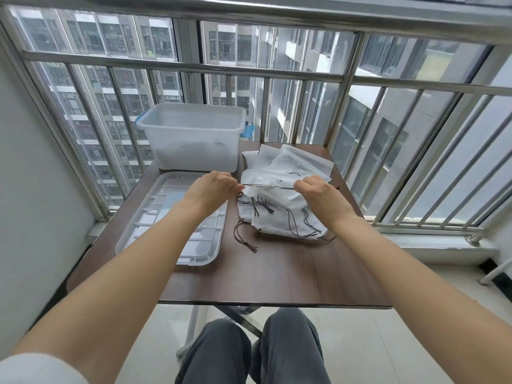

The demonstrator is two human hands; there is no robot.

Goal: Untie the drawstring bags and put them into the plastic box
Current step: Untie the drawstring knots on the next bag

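Observation:
A white drawstring bag (pixel 259 191) hangs between my hands above the table, its neck bunched tight at the middle of a taut dark cord (pixel 279 187). My left hand (pixel 213 187) pinches the cord's left end and my right hand (pixel 315 189) pinches its right end. Below them lies a pile of white drawstring bags (pixel 285 220) with dark cords trailing toward me. More flat white bags (pixel 293 162) are heaped behind it. The clear plastic box (pixel 191 134) with blue latches stands at the table's far left, some white material showing through its wall.
The box's clear lid (pixel 171 217) lies upside down on the brown table (pixel 277 275), left of the pile. A steel railing (pixel 249 70) and windows stand right behind the table. A white wall is at the left. My knees (pixel 249 347) are under the front edge.

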